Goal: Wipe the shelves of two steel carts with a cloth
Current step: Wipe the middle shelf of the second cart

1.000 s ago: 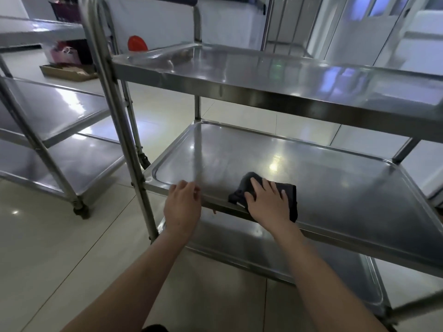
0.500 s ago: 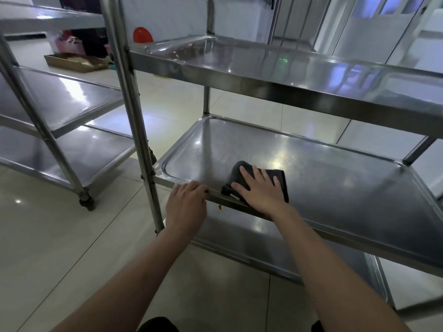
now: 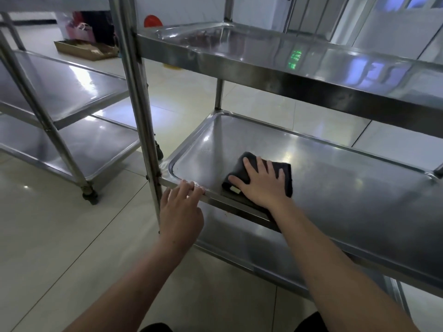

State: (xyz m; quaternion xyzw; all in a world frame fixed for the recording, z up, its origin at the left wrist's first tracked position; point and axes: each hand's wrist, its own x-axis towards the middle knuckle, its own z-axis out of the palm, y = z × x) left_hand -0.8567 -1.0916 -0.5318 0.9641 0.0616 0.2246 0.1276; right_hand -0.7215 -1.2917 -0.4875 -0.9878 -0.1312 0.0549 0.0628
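Observation:
A folded dark grey cloth lies on the middle shelf of the near steel cart, close to its front left corner. My right hand presses flat on the cloth with fingers spread. My left hand rests its fingertips on the front rim of that shelf, just right of the cart's front left post. The top shelf hangs above; the bottom shelf shows below the rim. A second steel cart stands to the left.
The floor is pale glossy tile. A flat cardboard tray, pink bags and a red round object sit on the floor at the back. The second cart's caster stands near my left hand.
My right hand has slid the cloth left along the middle shelf and slightly away from the front rim. My left hand stays on the rim.

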